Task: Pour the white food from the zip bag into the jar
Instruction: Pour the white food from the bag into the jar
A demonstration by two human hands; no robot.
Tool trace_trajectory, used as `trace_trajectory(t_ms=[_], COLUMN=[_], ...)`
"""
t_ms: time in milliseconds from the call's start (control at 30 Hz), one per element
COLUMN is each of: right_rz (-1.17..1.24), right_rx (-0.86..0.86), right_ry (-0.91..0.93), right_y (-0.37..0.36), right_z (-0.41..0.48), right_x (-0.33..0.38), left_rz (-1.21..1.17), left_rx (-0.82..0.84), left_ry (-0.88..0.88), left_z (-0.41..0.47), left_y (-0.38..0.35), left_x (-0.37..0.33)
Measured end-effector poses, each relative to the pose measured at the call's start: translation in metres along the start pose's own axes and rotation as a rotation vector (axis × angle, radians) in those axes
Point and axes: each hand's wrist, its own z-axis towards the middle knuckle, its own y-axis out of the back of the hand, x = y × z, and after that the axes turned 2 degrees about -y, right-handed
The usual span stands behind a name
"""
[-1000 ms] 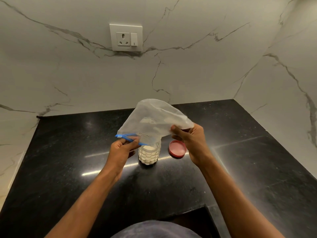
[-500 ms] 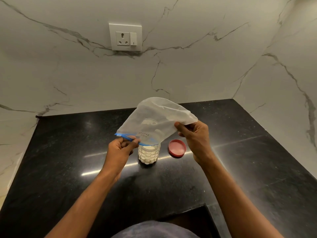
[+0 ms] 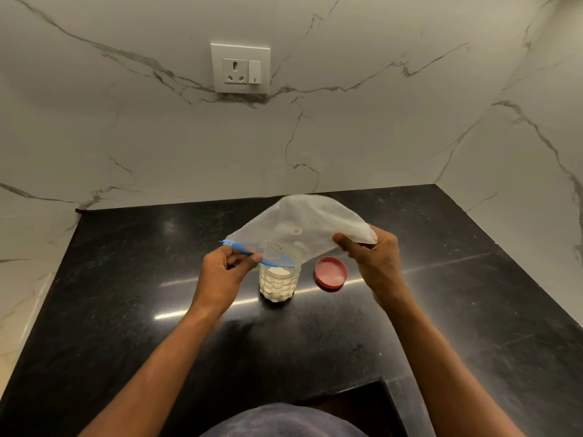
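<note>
White food fills most of the one clear jar, which stands open and upright on the black desk. One zip bag hangs tilted above it, its blue-zipped mouth lowest and right over the jar's opening, its closed end raised to the right; held so, whatever clings inside would slide down toward the jar. The bag looks almost empty and slack, so my judgement is that the pour is nearly finished. Two hands hold it: the left hand has its fingers pinching the blue zip edge to keep the mouth aimed at the jar, and the right hand has its fingers pinching the raised bottom corner to keep the slope. One red lid lies on the desk just beside the jar on the right, out of the way of the pour.
</note>
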Motion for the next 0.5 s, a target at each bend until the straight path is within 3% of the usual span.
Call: trace_trajectory(t_ms=[133,267,400,500], right_rz=[0.031,-0.003,0.052,0.058], right_rx=[-0.009,0.112,-0.029,-0.035], right_ry=[-0.015,-0.064,-0.058,-0.037], right_y=[-0.003,-0.021,-0.015,-0.01], right_z=[0.0,-0.004,0.002,0.003], right_x=[-0.003,-0.009,-0.008,-0.008], left_rz=[-0.054,-0.057,-0.082,-0.079], left_rx=[-0.008,0.046,-0.043,-0.066], left_ry=[-0.004,0.003,-0.012,-0.017], left_z=[0.002,-0.002,0.002,0.005], left_y=[0.001,-0.009,-0.003,0.004], left_x=[-0.004,-0.001,-0.001,0.0])
